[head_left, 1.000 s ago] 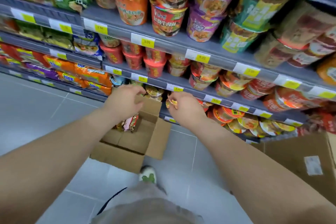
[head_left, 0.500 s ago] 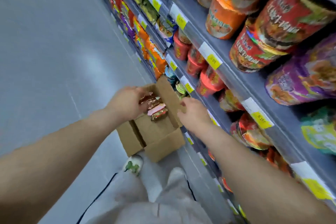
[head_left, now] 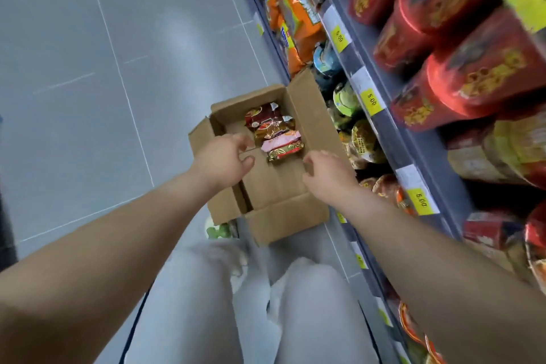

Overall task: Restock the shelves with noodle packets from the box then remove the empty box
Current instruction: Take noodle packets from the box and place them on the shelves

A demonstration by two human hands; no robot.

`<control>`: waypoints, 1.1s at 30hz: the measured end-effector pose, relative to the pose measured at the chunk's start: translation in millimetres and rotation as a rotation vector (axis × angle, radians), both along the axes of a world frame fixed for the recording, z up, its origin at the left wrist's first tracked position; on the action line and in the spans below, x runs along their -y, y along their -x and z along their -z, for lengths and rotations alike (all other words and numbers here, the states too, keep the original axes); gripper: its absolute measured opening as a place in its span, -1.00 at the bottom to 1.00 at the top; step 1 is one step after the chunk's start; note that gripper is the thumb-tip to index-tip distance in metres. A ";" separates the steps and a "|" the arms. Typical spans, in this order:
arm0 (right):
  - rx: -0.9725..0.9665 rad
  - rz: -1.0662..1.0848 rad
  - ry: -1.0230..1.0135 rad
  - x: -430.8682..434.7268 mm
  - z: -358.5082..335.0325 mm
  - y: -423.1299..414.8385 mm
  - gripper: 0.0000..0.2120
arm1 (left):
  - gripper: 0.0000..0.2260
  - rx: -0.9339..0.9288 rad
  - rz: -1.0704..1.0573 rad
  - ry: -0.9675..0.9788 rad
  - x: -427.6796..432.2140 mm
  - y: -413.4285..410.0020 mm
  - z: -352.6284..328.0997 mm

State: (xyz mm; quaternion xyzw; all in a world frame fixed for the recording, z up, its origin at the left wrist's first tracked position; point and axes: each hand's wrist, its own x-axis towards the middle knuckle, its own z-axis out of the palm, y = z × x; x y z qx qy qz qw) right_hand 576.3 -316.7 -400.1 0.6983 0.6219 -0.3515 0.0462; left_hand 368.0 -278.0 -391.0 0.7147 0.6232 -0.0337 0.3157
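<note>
An open cardboard box [head_left: 283, 216] stands on the grey floor against the shelving. Inside it, at the far end, lie several noodle packets [head_left: 274, 131] in dark red, gold and pink wrappers. My left hand [head_left: 223, 158] hovers over the box's left side, fingers apart and curled, just left of the packets. Over the right side of the box my right hand [head_left: 326, 171] hangs with fingers loosely curled and nothing in them. The shelves [head_left: 381, 115] on the right carry cup noodles and bowls behind yellow price tags.
Red noodle tubs [head_left: 461, 77] fill the upper shelf at right. Orange packets [head_left: 295, 6] sit on a shelf farther along the aisle. My grey-trousered legs [head_left: 257, 304] and a white and green shoe [head_left: 221, 229] are just below the box. Grey floor tiles [head_left: 88, 68] spread to the left.
The view has swung down from the shelves to the box. Both hands have come away from the lower shelf and now hang over the open box, close to the packets.
</note>
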 end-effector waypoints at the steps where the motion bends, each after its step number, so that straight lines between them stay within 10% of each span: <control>1: -0.009 0.011 0.000 -3.7 29.6 -0.1 -0.69 | -0.70 0.000 -0.003 0.016 -6.2 -3.5 33.2; 14: 0.090 -0.175 -0.122 -65.5 345.2 -0.6 -0.53 | -0.38 -0.107 0.312 -0.041 -82.7 -49.2 338.0; 18: 0.141 -0.298 -0.061 -64.2 369.8 3.2 -0.34 | -0.37 -0.162 0.322 0.023 -87.7 -53.4 374.9; 27: 0.517 -0.442 -0.474 -78.3 409.8 10.5 -0.78 | -0.48 -0.214 0.288 -0.135 -101.5 -54.0 408.3; 33: 0.341 -0.309 -0.432 -71.1 394.2 5.7 -0.77 | -0.48 -0.365 0.364 -0.237 -111.1 -73.4 407.9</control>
